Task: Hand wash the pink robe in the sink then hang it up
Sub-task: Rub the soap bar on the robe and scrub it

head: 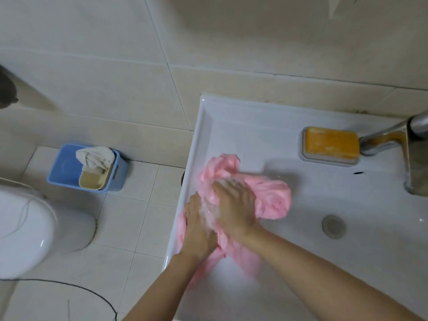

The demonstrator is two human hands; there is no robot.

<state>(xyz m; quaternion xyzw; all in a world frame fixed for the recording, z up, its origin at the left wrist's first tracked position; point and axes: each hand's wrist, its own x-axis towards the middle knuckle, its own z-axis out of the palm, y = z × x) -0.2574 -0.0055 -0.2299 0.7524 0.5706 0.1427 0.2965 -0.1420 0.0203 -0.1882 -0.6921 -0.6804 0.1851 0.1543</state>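
One pink robe point(271, 200) held in left grip point(200, 230), right grip point(234, 205)

Light: soft, a bit dim | Blur: both hands point(217, 214) (fuzzy) | Edges: lines bend | Shadows: faint

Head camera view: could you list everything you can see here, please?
pink robe: one, pink, bunched and sudsy in the sink
sink: one, white, right side
soap bar: one, orange, in the soap dish
soap dish: one, grey, beside the faucet
faucet: one, metal, far right
drain plug: one, grey, right of the robe
blue bin: one, on the floor by the wall
white cloth: one, in the bin
toilet: one, white, lower left
left hand: grips the robe
right hand: grips the robe
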